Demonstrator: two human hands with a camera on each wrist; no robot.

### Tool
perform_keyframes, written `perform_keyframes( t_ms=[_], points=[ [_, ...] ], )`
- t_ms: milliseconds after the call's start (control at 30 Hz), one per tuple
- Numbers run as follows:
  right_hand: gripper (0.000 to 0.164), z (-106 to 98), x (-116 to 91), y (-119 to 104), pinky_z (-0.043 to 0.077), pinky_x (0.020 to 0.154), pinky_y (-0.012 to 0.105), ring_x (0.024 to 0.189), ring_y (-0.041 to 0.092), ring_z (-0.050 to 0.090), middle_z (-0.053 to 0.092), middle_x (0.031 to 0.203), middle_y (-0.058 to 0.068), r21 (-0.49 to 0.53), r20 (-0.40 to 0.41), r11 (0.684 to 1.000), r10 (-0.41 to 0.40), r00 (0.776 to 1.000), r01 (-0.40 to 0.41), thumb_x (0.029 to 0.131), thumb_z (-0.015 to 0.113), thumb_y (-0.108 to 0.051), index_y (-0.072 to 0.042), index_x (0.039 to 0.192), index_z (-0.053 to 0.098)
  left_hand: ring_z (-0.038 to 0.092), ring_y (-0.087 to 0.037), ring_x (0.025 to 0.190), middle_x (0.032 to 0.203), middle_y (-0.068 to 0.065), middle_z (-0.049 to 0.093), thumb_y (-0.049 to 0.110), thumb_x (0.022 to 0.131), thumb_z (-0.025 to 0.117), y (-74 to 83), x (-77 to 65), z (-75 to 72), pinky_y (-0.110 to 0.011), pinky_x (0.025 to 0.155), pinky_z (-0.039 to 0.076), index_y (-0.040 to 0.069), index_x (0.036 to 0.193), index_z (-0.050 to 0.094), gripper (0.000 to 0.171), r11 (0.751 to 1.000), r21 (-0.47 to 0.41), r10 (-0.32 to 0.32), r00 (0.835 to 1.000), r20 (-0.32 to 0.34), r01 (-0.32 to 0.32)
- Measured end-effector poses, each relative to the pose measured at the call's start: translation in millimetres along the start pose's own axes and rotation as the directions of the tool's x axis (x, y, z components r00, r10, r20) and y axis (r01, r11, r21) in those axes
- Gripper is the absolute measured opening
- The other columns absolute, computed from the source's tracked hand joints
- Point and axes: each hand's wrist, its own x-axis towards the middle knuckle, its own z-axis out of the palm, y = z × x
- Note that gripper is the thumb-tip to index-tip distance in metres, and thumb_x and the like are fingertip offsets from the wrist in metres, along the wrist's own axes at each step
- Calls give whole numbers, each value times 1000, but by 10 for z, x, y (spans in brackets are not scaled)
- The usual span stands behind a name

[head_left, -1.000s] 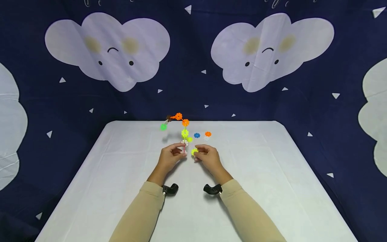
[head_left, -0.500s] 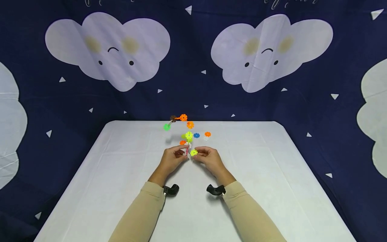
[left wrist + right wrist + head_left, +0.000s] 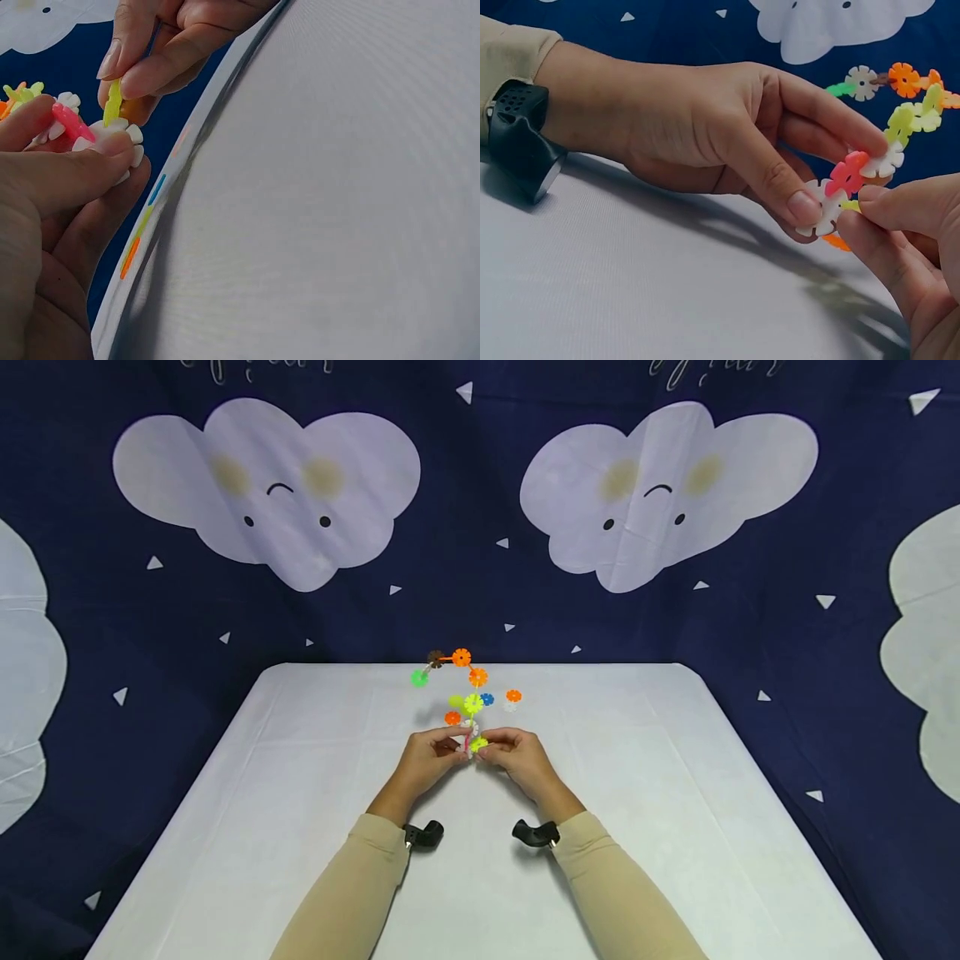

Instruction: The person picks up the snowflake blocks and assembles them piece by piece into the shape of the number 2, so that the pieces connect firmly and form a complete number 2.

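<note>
My left hand (image 3: 426, 762) pinches a white snowflake disc (image 3: 829, 212) at the near end of a chain of interlocking plastic discs. A pink disc (image 3: 847, 172) joins it to another white one (image 3: 886, 162). From there the chain runs through yellow discs (image 3: 473, 702) and orange discs (image 3: 461, 657) to a brown disc (image 3: 436, 659) and a green disc (image 3: 419, 678), raised above the table. My right hand (image 3: 525, 763) pinches a yellow disc (image 3: 112, 105) between thumb and finger. Its lower edge meets the rim of the held white disc; how deep it sits is unclear.
Loose discs lie on the white table (image 3: 337, 710) beyond the hands: orange (image 3: 513, 696), blue (image 3: 487, 699), white (image 3: 511, 707), another orange (image 3: 452, 718) and yellow-green (image 3: 456, 701). A dark blue cloud-patterned cloth (image 3: 465, 510) hangs behind the table.
The left hand has shifted slightly right, carrying the chain with it. The gap between the right hand's yellow disc and the white end disc has closed.
</note>
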Motion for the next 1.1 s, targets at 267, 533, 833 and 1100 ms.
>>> perform_keyframes(
  t_ms=[267, 533, 833, 1100],
  points=[
    [26, -25, -2, 15, 61, 78, 27, 89, 17, 73, 76, 108, 18, 27, 43, 1000, 1, 999, -2, 92, 78, 7, 13, 116, 71, 74, -18, 83, 111, -8, 77, -6, 82, 88, 7, -1, 25, -30, 76, 63, 9, 122, 80, 43, 999, 24, 29, 999, 15, -30],
    [25, -49, -12, -11, 62, 78, 28, 90, 20, 74, 75, 108, 22, -25, 59, 1000, -9, 998, 10, 90, 78, 10, 15, 115, 72, 74, -16, 81, 104, -7, 79, -4, 81, 88, 43, -14, 35, -29, 73, 63, 8, 119, 81, 40, 996, 56, 72, 997, 21, -74],
    [25, -11, -8, -8, 62, 75, 27, 84, 16, 74, 76, 100, 21, -43, 64, 999, -28, 998, 31, 88, 79, 13, 16, 112, 73, 75, -18, 81, 103, -8, 79, -9, 80, 87, 80, -39, 29, -30, 74, 64, 6, 116, 82, 40, 995, 37, 92, 996, 4, -92],
    [25, 10, -29, -15, 62, 73, 26, 82, 16, 73, 76, 97, 19, -106, 33, 993, -40, 999, 43, 87, 81, 12, 13, 111, 74, 75, -20, 83, 103, -8, 79, -8, 82, 87, 35, -18, 45, -30, 76, 63, 6, 118, 81, 39, 995, 27, 97, 995, 13, -97]
  ],
)
